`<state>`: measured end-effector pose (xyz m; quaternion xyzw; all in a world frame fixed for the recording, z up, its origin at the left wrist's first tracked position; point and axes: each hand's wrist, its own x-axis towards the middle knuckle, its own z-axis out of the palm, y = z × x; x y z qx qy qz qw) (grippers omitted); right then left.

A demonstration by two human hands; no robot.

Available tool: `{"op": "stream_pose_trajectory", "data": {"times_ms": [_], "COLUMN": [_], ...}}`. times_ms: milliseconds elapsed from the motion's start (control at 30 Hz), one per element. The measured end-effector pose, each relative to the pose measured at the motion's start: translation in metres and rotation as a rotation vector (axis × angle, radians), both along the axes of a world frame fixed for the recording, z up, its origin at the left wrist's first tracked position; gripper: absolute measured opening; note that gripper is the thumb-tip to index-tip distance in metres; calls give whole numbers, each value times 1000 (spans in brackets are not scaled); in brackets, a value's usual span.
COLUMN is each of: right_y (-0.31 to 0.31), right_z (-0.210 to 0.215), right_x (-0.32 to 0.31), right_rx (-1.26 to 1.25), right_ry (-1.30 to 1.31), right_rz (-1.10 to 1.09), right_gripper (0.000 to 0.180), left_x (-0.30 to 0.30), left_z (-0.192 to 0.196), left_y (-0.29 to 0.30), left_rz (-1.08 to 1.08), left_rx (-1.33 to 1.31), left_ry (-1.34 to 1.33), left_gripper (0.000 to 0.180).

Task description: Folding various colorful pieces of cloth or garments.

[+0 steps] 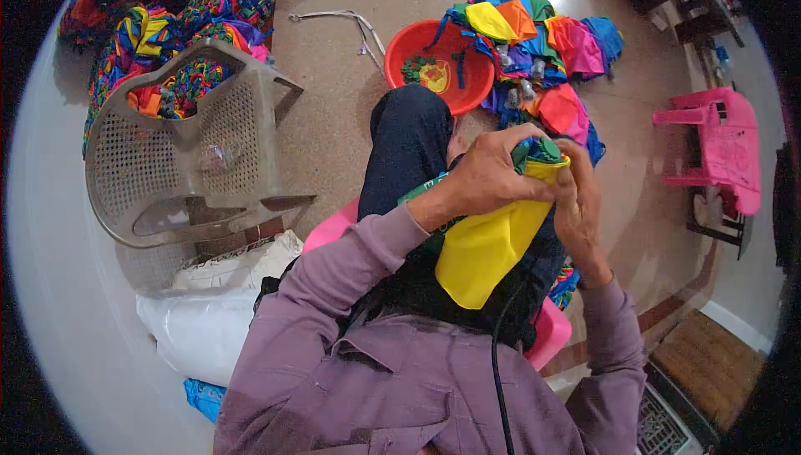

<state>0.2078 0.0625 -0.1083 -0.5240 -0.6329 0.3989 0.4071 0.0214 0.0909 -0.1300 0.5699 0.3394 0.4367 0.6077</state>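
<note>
Both hands grip one cloth bundle, frame centre — left hand clenched over the yellow cloth, right hand pinching its top; gathering step, steady pinch needed.

I see a yellow cloth with a green piece at its top, held between my left hand and right hand. My sleeves are mauve. At 12 o'clock stands a red-orange basin, beside a pile of fabrics in blue, pink, orange and yellow. At 3 o'clock is a pink plastic chair; at 9 o'clock a beige perforated chair.
</note>
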Motion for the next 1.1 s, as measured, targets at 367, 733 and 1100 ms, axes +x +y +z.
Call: {"op": "stream_pose_trajectory", "data": {"times_ms": [367, 733, 1100], "right_y": [-61, -49, -46], "right_z": [-40, -26, -18], "right_x": [10, -8, -22], "right_rx": [-584, -506, -398], "right_ry": [236, 253, 174], "right_rz": [281, 216, 180], "right_gripper": [67, 51, 39], "left_x": [1, -1, -13], "left_z": [5, 9, 22], "left_y": [0, -3, -12], "left_rz": [4, -41, 88], "left_rx": [6, -120, -91], "left_ry": [-24, -50, -208], "left_gripper": [51, 49, 36]}}
